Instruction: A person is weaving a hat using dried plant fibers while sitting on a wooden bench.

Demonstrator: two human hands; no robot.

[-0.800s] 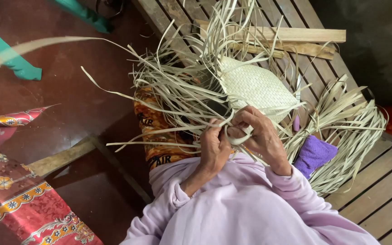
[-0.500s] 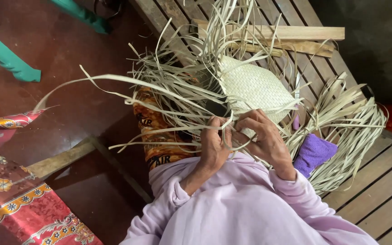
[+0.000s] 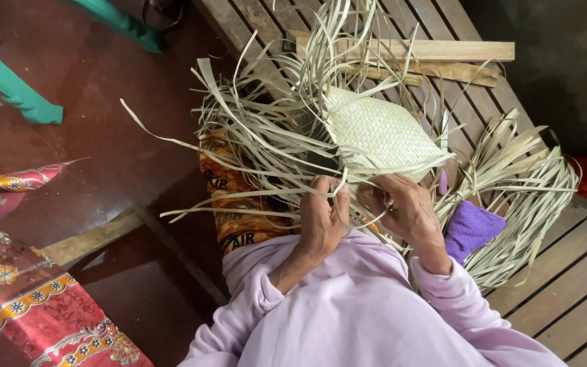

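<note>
Gripping loose strips at the woven mat's (image 3: 382, 132) near edge, your left hand (image 3: 321, 221) and right hand (image 3: 405, 211) keep fingers curled shut; open slatted worktop (image 3: 565, 272) lies right.

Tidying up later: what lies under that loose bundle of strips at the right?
Under the strip bundle show a purple cloth and the slatted wooden bench. Anything else beneath is covered.

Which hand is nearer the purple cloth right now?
Right. The right hand works the strips just left of the purple cloth, apart from it; the left hand is farther off, beyond the right one.
</note>
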